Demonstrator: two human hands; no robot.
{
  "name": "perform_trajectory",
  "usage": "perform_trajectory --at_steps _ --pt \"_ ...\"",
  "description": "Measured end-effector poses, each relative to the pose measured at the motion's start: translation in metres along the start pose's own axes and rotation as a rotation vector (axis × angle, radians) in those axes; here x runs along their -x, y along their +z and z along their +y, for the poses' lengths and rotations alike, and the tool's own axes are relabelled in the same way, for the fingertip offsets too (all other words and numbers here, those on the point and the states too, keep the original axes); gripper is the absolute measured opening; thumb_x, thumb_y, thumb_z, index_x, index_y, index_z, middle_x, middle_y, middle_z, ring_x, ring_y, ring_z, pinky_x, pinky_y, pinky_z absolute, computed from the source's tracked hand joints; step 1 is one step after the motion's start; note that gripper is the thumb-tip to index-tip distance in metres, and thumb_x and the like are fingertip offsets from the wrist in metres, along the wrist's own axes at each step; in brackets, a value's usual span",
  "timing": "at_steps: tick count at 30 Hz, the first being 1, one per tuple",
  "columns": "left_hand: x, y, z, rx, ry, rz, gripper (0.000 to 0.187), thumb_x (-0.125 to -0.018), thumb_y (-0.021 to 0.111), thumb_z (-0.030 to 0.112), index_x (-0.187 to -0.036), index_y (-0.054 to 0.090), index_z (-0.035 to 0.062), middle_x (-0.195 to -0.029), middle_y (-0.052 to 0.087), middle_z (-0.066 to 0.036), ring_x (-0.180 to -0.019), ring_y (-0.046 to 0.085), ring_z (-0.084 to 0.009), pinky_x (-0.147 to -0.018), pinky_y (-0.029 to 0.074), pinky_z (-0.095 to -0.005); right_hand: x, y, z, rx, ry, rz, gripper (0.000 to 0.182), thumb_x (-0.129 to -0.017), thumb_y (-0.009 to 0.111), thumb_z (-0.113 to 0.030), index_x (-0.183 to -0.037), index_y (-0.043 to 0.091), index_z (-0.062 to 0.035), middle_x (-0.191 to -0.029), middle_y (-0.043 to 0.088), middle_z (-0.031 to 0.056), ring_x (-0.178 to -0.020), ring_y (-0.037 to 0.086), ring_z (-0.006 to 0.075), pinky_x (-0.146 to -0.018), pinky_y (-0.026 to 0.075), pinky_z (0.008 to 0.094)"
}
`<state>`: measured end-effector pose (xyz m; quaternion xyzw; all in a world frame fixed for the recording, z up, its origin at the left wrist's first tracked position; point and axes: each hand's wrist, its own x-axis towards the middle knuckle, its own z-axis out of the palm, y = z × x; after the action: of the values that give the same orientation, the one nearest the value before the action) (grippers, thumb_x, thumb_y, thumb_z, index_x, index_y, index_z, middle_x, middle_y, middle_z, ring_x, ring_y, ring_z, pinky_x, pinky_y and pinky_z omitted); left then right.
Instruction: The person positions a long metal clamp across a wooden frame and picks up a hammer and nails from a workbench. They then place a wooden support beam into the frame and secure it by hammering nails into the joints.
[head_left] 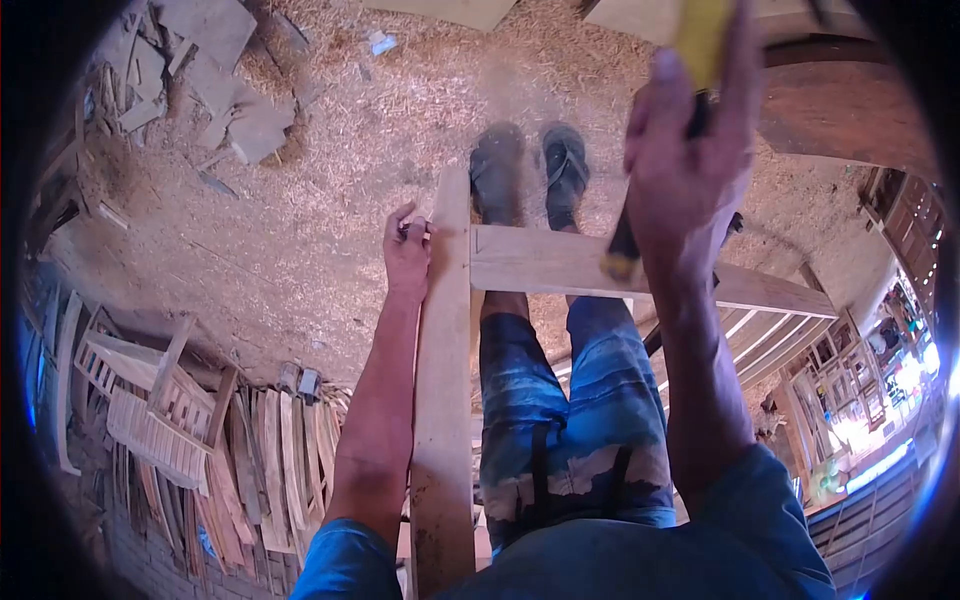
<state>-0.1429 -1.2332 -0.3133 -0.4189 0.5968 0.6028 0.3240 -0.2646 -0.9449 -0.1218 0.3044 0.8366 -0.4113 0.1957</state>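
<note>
My left hand point(408, 258) is beside the left edge of a long pale board point(442, 350), its fingers curled with a small dark thing at them, too small to name. A second board point(545, 262) meets the long one at a right angle and extends to the right, with a pencil-like mark near the joint. Raised at the upper right, my right hand point(690, 175) is closed around a yellow-and-black tool point(703, 45). Its dark lower end with a yellow tip overlaps the crossing board in this view. Motion blurs the tool, and its far end is cut off by the frame.
Wood shavings cover the floor point(300, 240) around my sandalled feet. Scrap sheets point(258, 128) lie at the upper left. Stacked timber strips point(270, 460) and a slatted wooden frame point(165, 420) stand at the lower left. More slats point(765, 340) show beyond my right forearm.
</note>
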Motion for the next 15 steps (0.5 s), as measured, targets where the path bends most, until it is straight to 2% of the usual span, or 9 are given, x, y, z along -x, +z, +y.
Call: perform_trajectory --at_steps 3,4,5,6,8,10,12,13,15 --pt "-0.001 -0.002 -0.006 0.03 -0.054 0.127 0.03 -0.105 0.055 0.009 -0.134 0.05 0.0122 -0.088 0.063 -0.005 -0.059 0.051 -0.0096 -0.048 0.042 -0.0252 0.007 0.038 0.039 -0.009 -0.21 0.19 0.06 -0.104 0.058 -0.023 -0.158 0.037 -0.0088 -0.099 0.071 0.0234 -0.074 0.072 0.0337 -0.063 0.057 0.0454" --pt "-0.005 0.001 -0.005 0.047 -0.064 0.164 0.031 -0.106 0.055 0.01 -0.135 0.047 0.0134 -0.087 0.062 -0.005 -0.057 0.049 -0.0094 -0.045 0.041 -0.0251 0.028 0.053 0.068 0.235 -0.058 -0.24 0.061 -0.103 0.056 -0.025 -0.16 0.035 -0.0162 -0.098 0.071 0.0265 -0.078 0.072 0.04 -0.07 0.057 0.0515" --pt "-0.004 0.0 -0.004 0.085 -0.057 0.15 0.028 -0.106 0.053 0.009 -0.132 0.046 0.0102 -0.081 0.059 -0.007 -0.055 0.051 -0.0121 -0.045 0.044 -0.0271 0.049 0.068 0.097 0.498 -0.011 -0.701 0.063 -0.103 0.055 -0.026 -0.162 0.033 -0.0236 -0.098 0.071 0.0296 -0.082 0.071 0.0463 -0.077 0.056 0.0576" --pt "0.0 -0.006 -0.007 0.147 -0.078 0.113 0.027 -0.106 0.053 0.009 -0.132 0.045 0.0105 -0.081 0.06 -0.007 -0.056 0.052 -0.0128 -0.045 0.044 -0.0276 0.07 0.071 0.105 0.406 0.029 -0.618 0.064 -0.102 0.056 -0.025 -0.161 0.032 -0.0272 -0.1 0.071 0.0305 -0.083 0.071 0.0465 -0.077 0.056 0.0574" --pt "-0.007 -0.012 -0.014 0.299 -0.065 0.045 0.026 -0.106 0.053 0.01 -0.131 0.045 0.011 -0.082 0.06 -0.007 -0.057 0.054 -0.0141 -0.045 0.045 -0.0288 0.045 0.07 0.1 0.259 0.0 -0.453 0.066 -0.102 0.058 -0.023 -0.161 0.032 -0.0304 -0.103 0.071 0.0308 -0.085 0.071 0.0452 -0.076 0.057 0.0561" --pt "0.003 -0.015 0.003 0.365 -0.134 -0.023 0.019 -0.106 0.055 0.012 -0.125 0.051 0.0101 -0.084 0.06 -0.008 -0.066 0.06 -0.0176 -0.055 0.052 -0.0336 0.034 0.047 0.07 0.122 0.017 -0.352 0.066 -0.102 0.059 -0.022 -0.161 0.033 -0.0298 -0.102 0.071 0.0297 -0.085 0.072 0.0422 -0.075 0.057 0.0538" --pt "0.006 -0.03 0.008 0.516 -0.183 -0.144 0.016 -0.106 0.055 0.013 -0.121 0.054 0.0091 -0.086 0.061 -0.008 -0.071 0.062 -0.0194 -0.063 0.056 -0.0368 -0.003 0.008 0.004 -0.044 -0.048 -0.16 0.066 -0.1 0.059 -0.013 -0.161 0.034 -0.0178 -0.106 0.071 0.0285 -0.081 0.072 0.0424 -0.067 0.057 0.0489" --pt "0.004 -0.039 0.004 0.547 -0.182 -0.191 0.015 -0.105 0.057 0.014 -0.119 0.057 0.0081 -0.091 0.063 -0.009 -0.081 0.065 -0.0229 -0.074 0.058 -0.0416 -0.016 0.012 -0.001 -0.1 -0.162 0.05 0.064 -0.101 0.059 -0.013 -0.16 0.034 -0.0145 -0.104 0.071 0.0279 -0.078 0.072 0.0417 -0.066 0.057 0.048" --pt "0.016 -0.039 0.017 0.579 -0.216 -0.197 0.02 -0.103 0.059 0.013 -0.122 0.057 0.0079 -0.094 0.064 -0.01 -0.084 0.067 -0.025 -0.078 0.06 -0.0432 -0.027 0.021 -0.01 -0.207 -0.384 0.477 0.063 -0.102 0.058 -0.013 -0.159 0.033 -0.0078 -0.099 0.072 0.0269 -0.072 0.071 0.0405 -0.064 0.058 0.0464"
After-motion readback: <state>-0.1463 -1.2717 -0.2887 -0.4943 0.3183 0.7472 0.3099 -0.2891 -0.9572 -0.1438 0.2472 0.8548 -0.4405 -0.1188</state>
